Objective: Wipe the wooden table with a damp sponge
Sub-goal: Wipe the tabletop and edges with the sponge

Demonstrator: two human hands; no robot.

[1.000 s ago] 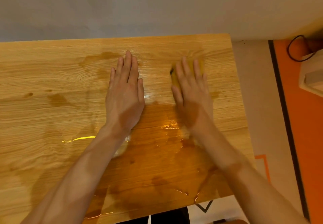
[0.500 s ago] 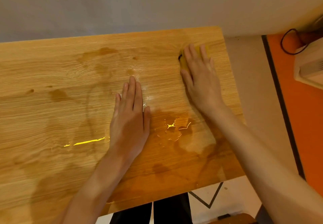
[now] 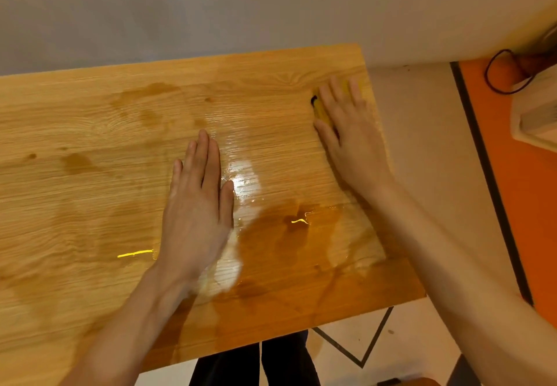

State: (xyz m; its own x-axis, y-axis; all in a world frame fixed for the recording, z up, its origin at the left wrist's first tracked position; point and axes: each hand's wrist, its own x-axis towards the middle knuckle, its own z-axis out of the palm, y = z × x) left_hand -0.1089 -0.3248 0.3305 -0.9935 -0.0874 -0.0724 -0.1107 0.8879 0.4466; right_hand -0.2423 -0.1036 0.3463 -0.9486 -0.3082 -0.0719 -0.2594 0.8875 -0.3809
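Observation:
The wooden table [image 3: 90, 174] fills most of the head view, with wet streaks and a shiny puddle near its middle and front right. A yellow sponge [image 3: 320, 112] with a dark edge lies near the table's far right corner, mostly hidden under my right hand [image 3: 349, 135], which presses flat on it with straight fingers. My left hand [image 3: 196, 214] rests flat, palm down, on the table's middle, beside the wet glare.
A grey wall runs behind the table. To the right lie pale floor and an orange floor area [image 3: 530, 205] with a black cable [image 3: 497, 72] and a white appliance [image 3: 539, 120]. Dark trouser legs [image 3: 256, 364] show below the table's front edge.
My right hand has slid the sponge away from me and rightward toward the far right corner. My left hand has drawn back toward me on the table's middle.

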